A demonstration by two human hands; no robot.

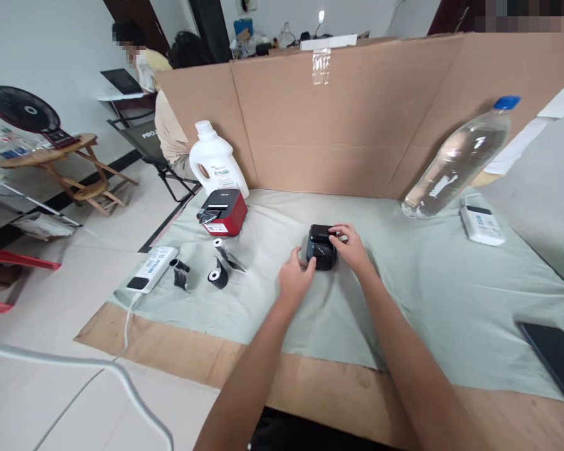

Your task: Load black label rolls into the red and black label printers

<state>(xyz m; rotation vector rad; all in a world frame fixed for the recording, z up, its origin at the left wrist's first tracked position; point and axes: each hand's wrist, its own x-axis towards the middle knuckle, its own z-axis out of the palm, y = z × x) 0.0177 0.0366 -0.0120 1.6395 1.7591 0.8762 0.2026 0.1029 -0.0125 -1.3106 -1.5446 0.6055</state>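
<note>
A small black printer (pixel 322 258) sits on the cloth in front of me, and its glossy top part looks raised at the back. My left hand (pixel 297 275) is curled at its left side, the thumb pressed on the near left corner. From the right, my right hand (pixel 350 246) grips the upper right edge with thumb and fingers. To the left lie a black paper roll (pixel 219 277) with a loose end, a white roll (pixel 219 245) with a dark strip, and another dark roll (pixel 179 266). A red and black printer (pixel 225 213) stands behind them.
A white jug (pixel 219 160) and a tilted, water-filled bottle (pixel 460 163) stand before the cardboard screen (pixel 338 125). White power strips (pixel 153 269) lie at both sides, one cable hanging over the edge. A phone (pixel 552 357) lies near right. People sit beyond, left.
</note>
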